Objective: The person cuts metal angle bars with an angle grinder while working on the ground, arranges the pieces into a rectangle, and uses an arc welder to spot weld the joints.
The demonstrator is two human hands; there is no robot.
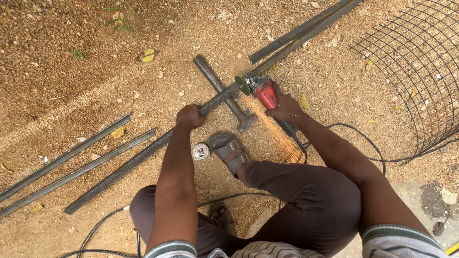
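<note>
My left hand (189, 116) grips a long dark steel angle bar (138, 160) that runs diagonally across the sandy ground. My right hand (285, 106) holds a red angle grinder (264, 91); its disc (243, 85) touches the bar where it rests across a thick dark bar with a heavy end (224, 93). Orange sparks (279, 134) spray back toward my right leg. My sandalled foot (228, 150) is planted just behind the bar.
Two more steel bars (67, 167) lie at the left and a bundle of bars (301, 33) at the upper right. A roll of wire mesh (420, 71) stands at the right. A tape measure (201, 151) lies by my foot. A black power cable (363, 143) loops over the ground.
</note>
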